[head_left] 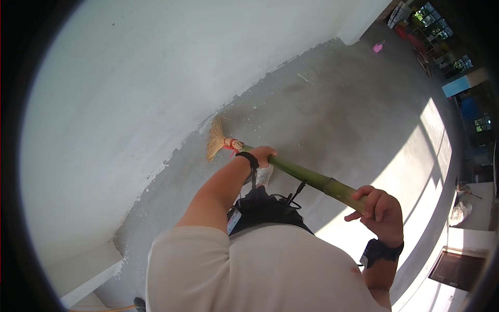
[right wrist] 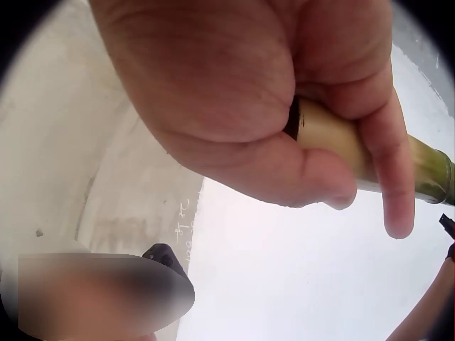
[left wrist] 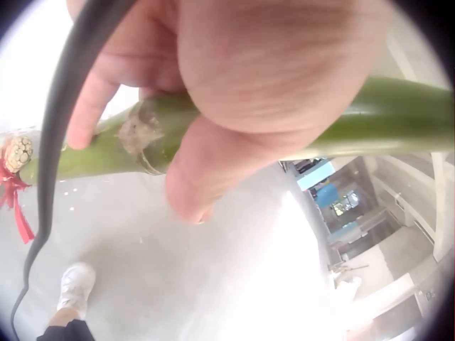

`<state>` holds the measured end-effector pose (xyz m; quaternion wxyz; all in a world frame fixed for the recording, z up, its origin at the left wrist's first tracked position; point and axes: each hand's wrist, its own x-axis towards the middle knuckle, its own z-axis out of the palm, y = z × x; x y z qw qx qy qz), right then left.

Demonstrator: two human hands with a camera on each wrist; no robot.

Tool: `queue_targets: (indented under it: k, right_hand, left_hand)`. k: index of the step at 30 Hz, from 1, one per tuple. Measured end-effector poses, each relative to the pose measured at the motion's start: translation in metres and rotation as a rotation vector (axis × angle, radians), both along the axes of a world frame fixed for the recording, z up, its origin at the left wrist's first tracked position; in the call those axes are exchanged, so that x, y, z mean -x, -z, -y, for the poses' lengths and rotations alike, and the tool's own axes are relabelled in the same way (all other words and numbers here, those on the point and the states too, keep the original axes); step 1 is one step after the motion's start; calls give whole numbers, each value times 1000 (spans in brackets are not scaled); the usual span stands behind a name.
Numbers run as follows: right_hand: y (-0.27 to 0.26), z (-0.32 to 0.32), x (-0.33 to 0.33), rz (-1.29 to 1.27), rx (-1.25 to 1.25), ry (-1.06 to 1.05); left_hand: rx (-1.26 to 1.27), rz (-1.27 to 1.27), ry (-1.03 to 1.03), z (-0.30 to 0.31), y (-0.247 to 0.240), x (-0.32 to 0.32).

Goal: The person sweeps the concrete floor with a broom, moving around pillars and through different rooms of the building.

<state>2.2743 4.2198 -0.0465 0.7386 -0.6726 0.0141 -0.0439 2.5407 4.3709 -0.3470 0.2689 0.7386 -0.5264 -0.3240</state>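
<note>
Left hand [head_left: 261,156] is gripping the bamboo-handled broom [head_left: 306,176], centre frame; right hand [head_left: 383,213] is grasping its lower-right end. Risk: smooth handle twisting, one right finger [right wrist: 393,167] extending, barely wrapping.

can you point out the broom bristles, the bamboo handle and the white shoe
Broom bristles [head_left: 215,139]: head view, middle of the straw fan.
Bamboo handle [head_left: 310,178]: head view, green stretch between the two hands.
White shoe [left wrist: 77,283]: left wrist view, upper part, around the laces.
</note>
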Motion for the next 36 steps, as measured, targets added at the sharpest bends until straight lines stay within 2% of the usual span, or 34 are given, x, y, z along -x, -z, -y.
queue_targets:
  k: [3,6,9,11,12,14,18,21,24,28,33,36]
  right_hand:
    - [-8,31,-21,21,70,86]
    - [-23,60,-52,8,146,131]
    - [-48,85,-69,111,92,214]
    - [-56,106,-67,341,121,203]
    - [-61,115,-69,362,95,212]
    - [-71,134,-74,406,45,230]
    - [-56,166,-109,175,43,307]
    - [-36,174,-159,73,-91,210]
    - [-35,189,-188,82,-36,82]
    - [-38,209,-208,15,-82,50]
    - [-20,258,-227,56,-169,11]
    - [-7,301,-236,51,-234,29]
  left_hand:
    - [169,22,20,82,9,-34]
    - [190,-85,33,148,-4,-64]
    - [274,-5,197,192,-23,-90]
    - [267,-45,267,191,-72,-94]
    - [266,-61,297,193,-89,-101]
    - [271,-109,308,191,-89,-111]
    - [214,-147,249,177,-54,-132]
    - [117,-167,135,158,-39,-145]
    - [116,-250,-13,160,-25,-152]
    - [47,-332,21,175,-21,-166]
    - [-37,-380,104,206,-42,-187]
    - [-38,-297,119,239,-24,-193]
